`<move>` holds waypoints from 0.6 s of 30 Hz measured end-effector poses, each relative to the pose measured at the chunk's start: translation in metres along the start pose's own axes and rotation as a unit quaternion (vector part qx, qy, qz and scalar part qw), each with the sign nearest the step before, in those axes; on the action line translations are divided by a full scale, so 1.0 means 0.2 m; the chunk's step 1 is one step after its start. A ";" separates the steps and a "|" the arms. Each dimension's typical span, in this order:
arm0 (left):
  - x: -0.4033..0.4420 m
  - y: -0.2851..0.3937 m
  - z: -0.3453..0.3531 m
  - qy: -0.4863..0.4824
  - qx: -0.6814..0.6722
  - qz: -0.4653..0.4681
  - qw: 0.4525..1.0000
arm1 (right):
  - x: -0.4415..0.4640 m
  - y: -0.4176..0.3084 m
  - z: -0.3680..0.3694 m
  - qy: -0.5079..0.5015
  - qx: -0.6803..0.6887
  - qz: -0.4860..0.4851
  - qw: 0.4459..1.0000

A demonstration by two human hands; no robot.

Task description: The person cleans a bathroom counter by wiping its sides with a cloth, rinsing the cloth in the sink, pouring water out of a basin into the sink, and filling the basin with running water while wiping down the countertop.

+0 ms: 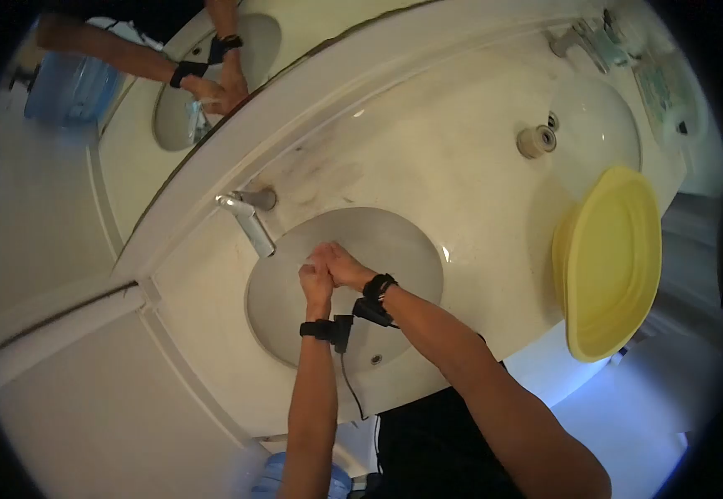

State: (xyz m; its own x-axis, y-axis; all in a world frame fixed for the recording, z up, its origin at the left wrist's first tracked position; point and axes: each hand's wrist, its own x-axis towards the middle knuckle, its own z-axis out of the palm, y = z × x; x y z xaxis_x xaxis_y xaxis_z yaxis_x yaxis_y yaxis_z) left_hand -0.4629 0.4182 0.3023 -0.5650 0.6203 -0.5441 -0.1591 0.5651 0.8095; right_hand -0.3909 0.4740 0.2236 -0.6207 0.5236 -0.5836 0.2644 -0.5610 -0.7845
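Over the oval basin [295,328], my left hand [317,283] and my right hand [346,266] are pressed together. Their fingers are closed and overlap near the end of the metal tap [255,229]. Anything between the palms is hidden, and I cannot make out running water. Each wrist wears a black strap [318,329] with a small black device; a thin cable hangs from the left one.
A yellow plastic tub [615,266] stands tilted at the counter's right side. A second basin [602,125] with its own tap [577,40] lies farther right, near a brownish round piece [532,141]. The mirror [141,166] reflects both arms.
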 end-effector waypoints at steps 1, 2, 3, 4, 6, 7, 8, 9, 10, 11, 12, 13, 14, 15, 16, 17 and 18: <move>0.02 -0.03 -0.02 0.031 0.150 0.047 0.987 | -0.02 0.01 -0.08 -0.046 -0.050 -0.013 0.998; 0.02 -0.08 -0.05 0.063 0.295 0.092 0.949 | -0.04 0.03 -0.12 -0.093 -0.102 -0.028 0.990; 0.01 -0.13 -0.09 0.069 0.283 0.087 0.953 | -0.08 0.01 -0.16 -0.099 -0.115 -0.024 0.988; -0.01 -0.17 -0.12 0.071 0.039 0.044 0.996 | -0.12 0.00 -0.19 -0.052 -0.324 0.018 0.944; -0.07 -0.14 -0.18 0.070 -0.213 0.003 0.975 | -0.16 -0.07 -0.20 -0.001 -0.522 0.054 0.851; -0.15 -0.07 -0.24 0.056 -0.220 -0.022 0.974 | -0.18 -0.09 -0.17 0.002 -0.571 0.016 0.821; -0.26 0.04 -0.28 0.048 -0.219 -0.054 0.973 | -0.21 -0.09 -0.14 -0.003 -0.610 -0.021 0.792; -0.32 0.10 -0.30 0.054 -0.220 -0.058 0.972 | -0.19 -0.07 -0.10 -0.011 -0.611 -0.021 0.791; -0.35 0.16 -0.29 0.071 -0.213 -0.075 0.972 | -0.13 -0.07 -0.07 -0.009 -0.621 -0.002 0.784; -0.36 0.18 -0.29 0.088 -0.207 -0.091 0.970 | -0.09 -0.09 -0.05 -0.006 -0.631 0.014 0.776; -0.37 0.15 -0.32 0.093 -0.210 -0.093 0.969 | -0.07 -0.11 -0.03 -0.012 -0.634 0.014 0.773; -0.39 0.10 -0.36 0.035 -0.208 -0.053 0.976 | -0.08 -0.12 -0.01 -0.003 -0.650 0.007 0.760; -0.39 0.08 -0.38 -0.024 -0.207 -0.007 0.978 | -0.07 -0.13 0.00 0.010 -0.668 -0.004 0.744; -0.38 0.07 -0.38 -0.022 -0.215 0.001 0.976 | -0.03 -0.13 -0.01 0.012 -0.674 -0.011 0.738; -0.40 0.06 -0.39 -0.012 -0.237 -0.019 0.971 | 0.00 -0.11 -0.02 -0.003 -0.681 0.005 0.733; -0.43 0.03 -0.39 0.000 -0.258 -0.044 0.965 | 0.00 -0.12 -0.02 -0.021 -0.686 0.023 0.727; -0.47 0.00 -0.38 0.003 -0.266 -0.043 0.963 | 0.00 -0.12 -0.03 -0.024 -0.692 0.022 0.721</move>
State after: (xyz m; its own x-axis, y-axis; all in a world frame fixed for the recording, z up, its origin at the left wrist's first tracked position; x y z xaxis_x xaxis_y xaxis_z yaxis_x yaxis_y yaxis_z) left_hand -0.4722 0.3186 0.3702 -0.5361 0.5794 -0.6139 -0.5966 0.2545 0.7611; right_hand -0.3926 0.4921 0.2412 -0.6059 0.4828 -0.6323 0.7470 0.6186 -0.2435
